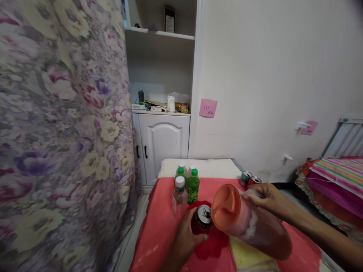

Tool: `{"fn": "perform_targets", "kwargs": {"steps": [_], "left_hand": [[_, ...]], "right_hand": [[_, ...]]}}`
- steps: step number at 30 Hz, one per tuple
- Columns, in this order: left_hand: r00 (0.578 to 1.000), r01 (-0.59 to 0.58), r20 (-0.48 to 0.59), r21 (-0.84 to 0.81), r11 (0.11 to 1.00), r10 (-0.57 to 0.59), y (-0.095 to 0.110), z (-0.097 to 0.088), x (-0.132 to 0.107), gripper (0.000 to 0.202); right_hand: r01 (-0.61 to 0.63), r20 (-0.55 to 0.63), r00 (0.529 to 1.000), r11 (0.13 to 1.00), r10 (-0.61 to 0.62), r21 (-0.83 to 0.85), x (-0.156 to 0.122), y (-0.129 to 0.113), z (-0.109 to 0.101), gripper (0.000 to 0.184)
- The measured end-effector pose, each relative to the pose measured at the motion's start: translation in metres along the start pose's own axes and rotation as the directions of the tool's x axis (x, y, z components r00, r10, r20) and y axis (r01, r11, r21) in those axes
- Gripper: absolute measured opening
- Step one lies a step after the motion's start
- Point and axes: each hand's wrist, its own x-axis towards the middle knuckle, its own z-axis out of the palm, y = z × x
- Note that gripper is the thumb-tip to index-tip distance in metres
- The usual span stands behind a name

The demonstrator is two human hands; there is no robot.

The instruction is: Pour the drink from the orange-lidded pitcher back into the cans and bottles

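Observation:
My left hand (pixel 187 236) is wrapped round a drink can (pixel 204 217) with a silver top and an open mouth, held upright over a red scalloped mat (pixel 211 243). In my right hand (pixel 263 196) is the handle of a pitcher (pixel 263 230), a clear jug with an orange lid. The pitcher is tipped to the left, its lid close beside the can's top. Brownish-red liquid fills much of it. Whether any liquid flows between them I cannot tell.
Several plastic bottles, among them a green bottle (pixel 193 187) and a clear bottle (pixel 179 198), stand behind the can. Two more cans (pixel 246 177) are at the table's right back. A yellow cloth (pixel 245 257) lies under the pitcher. A floral curtain (pixel 65 132) hangs at left.

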Motion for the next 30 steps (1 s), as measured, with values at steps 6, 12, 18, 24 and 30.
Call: {"fn": "perform_targets", "kwargs": {"steps": [6, 12, 18, 24, 30], "left_hand": [[1.0, -0.004, 0.005, 0.001, 1.0, 0.004, -0.001, 0.0, 0.0, 0.075], [1.0, -0.015, 0.005, 0.016, 1.0, 0.015, -0.006, -0.001, 0.001, 0.076], [1.0, -0.013, 0.003, -0.002, 1.0, 0.013, -0.011, -0.001, 0.001, 0.077], [1.0, -0.021, -0.009, -0.009, 1.0, 0.021, -0.009, -0.001, 0.0, 0.076], [1.0, -0.014, -0.019, 0.031, 0.999, 0.014, -0.006, -0.002, -0.001, 0.075]], "right_hand": [[0.002, -0.01, 1.0, 1.0, -0.002, -0.022, -0.003, -0.002, -0.002, 0.047], [-0.002, 0.009, 1.0, 1.0, 0.002, 0.007, -0.001, -0.001, -0.001, 0.048], [-0.012, 0.003, 1.0, 1.0, 0.012, -0.009, -0.001, -0.006, -0.001, 0.047], [-0.012, -0.006, 1.0, 1.0, 0.012, -0.008, -0.004, -0.013, -0.001, 0.048], [-0.02, -0.013, 1.0, 1.0, 0.02, 0.006, -0.004, -0.012, -0.002, 0.048]]}}
